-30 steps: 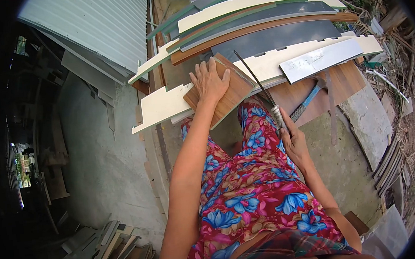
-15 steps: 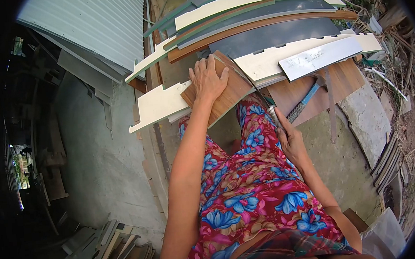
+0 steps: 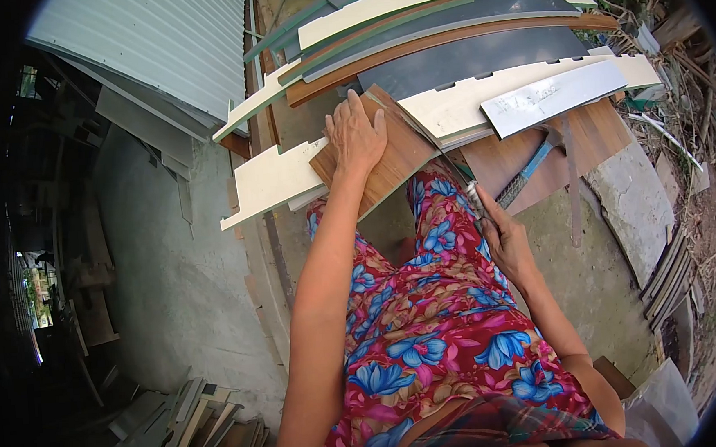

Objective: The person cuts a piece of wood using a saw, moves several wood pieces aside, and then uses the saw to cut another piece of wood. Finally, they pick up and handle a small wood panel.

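My left hand (image 3: 357, 137) lies on a brown wood-grain board (image 3: 398, 143), its fingers pointing toward the far edge. That board rests tilted across a long cream board (image 3: 277, 178), above my knees. In my right hand (image 3: 502, 231) is the pale, wrapped handle of a thin dark blade tool (image 3: 472, 192). The blade runs along the right edge of the brown board, and part of it is hard to see there. To the right, a hammer (image 3: 527, 170) with a blue handle lies on a wood-grain panel (image 3: 595, 139).
A white-silver strip (image 3: 555, 98) lies on the cream boards. Long grey, cream and brown boards (image 3: 471, 57) are stacked beyond. A metal strip (image 3: 572, 186) lies beside the hammer. Board offcuts (image 3: 194, 430) are heaped at the lower left, with a stone slab (image 3: 632, 207) at the right.
The blade has swung from standing apart from the brown board to lying along its right edge. My left hand still presses on the board, and the view has shifted slightly.
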Action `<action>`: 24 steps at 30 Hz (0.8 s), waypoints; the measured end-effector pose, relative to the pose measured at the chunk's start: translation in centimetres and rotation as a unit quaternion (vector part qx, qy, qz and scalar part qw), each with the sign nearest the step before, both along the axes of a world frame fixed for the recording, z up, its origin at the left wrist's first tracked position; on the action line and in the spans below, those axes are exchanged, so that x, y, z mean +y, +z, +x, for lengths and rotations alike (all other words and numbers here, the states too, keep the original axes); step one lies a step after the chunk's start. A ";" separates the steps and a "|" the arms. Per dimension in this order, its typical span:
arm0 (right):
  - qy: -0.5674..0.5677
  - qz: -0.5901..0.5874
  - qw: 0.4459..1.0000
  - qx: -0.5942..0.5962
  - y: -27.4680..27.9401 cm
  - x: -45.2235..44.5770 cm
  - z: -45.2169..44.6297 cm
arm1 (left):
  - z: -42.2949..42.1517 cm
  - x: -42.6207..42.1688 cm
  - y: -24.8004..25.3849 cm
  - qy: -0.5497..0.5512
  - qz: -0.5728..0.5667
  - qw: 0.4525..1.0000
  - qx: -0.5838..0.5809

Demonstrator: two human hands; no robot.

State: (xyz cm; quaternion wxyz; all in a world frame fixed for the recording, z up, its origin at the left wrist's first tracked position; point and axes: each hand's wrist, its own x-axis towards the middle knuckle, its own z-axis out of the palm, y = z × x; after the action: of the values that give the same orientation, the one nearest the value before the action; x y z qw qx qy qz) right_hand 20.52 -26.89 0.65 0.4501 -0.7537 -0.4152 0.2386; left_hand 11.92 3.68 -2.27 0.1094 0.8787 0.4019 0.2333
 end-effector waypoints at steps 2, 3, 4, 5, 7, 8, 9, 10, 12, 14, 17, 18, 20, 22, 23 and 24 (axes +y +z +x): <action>0.004 0.004 1.000 -0.010 0.0 0.0 0.0 | 0.3 0.2 -0.3 0.021 0.020 1.000 -0.004; 0.004 -0.005 1.000 -0.005 0.0 0.1 0.0 | 0.3 0.2 -0.2 0.022 0.013 1.000 0.003; 0.005 -0.014 1.000 0.000 0.2 0.1 0.0 | 0.3 0.2 -0.2 0.023 0.006 1.000 0.011; 0.005 -0.023 1.000 0.005 0.4 0.1 0.0 | 0.3 0.0 0.1 0.024 -0.002 1.000 0.019; 0.011 -0.023 1.000 0.011 0.6 0.6 0.1 | 0.3 -0.2 0.9 0.024 -0.007 0.999 0.027; 0.014 -0.024 1.000 0.014 0.7 1.0 0.1 | 0.3 -0.2 0.9 0.025 -0.009 0.999 0.032; 0.019 -0.024 1.000 0.007 0.8 1.7 0.3 | 0.3 -0.2 0.8 0.025 -0.001 0.999 0.026; 0.025 -0.024 0.999 0.000 0.8 2.6 0.6 | 0.3 -0.3 0.7 0.025 0.006 0.999 0.020; 0.036 -0.020 0.999 -0.018 0.8 4.6 1.2 | 0.3 -0.3 0.5 0.027 0.017 0.999 0.015; 0.043 -0.015 0.998 -0.038 0.3 5.9 1.7 | 0.4 -0.4 0.6 0.033 0.023 0.999 0.015; 0.043 -0.022 0.997 -0.054 0.0 5.6 1.7 | 0.5 -0.4 1.1 0.038 -0.002 0.999 0.027; 0.042 -0.016 0.998 -0.054 0.1 4.8 1.5 | 0.5 -0.2 0.6 0.041 0.013 0.999 0.023; 0.038 -0.002 0.998 -0.053 0.1 1.7 0.8 | 0.5 0.0 -0.4 0.044 0.044 0.998 0.014; 0.030 -0.041 0.998 -0.022 0.2 -1.6 0.4 | 0.5 -0.1 0.4 0.040 0.014 0.999 0.031; 0.025 -0.062 0.998 -0.006 0.4 -2.3 0.3 | 0.5 -0.2 0.7 0.038 -0.001 0.998 0.040; 0.025 -0.072 0.997 0.000 0.5 -2.6 0.4 | 0.4 -0.3 0.8 0.035 -0.003 0.999 0.041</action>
State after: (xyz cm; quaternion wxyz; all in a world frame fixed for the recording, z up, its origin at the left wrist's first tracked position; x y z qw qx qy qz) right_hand 20.92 -29.44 1.19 0.3886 -0.7734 -0.4157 0.2793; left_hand 12.34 3.41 -1.50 0.0877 0.8722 0.4377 0.1998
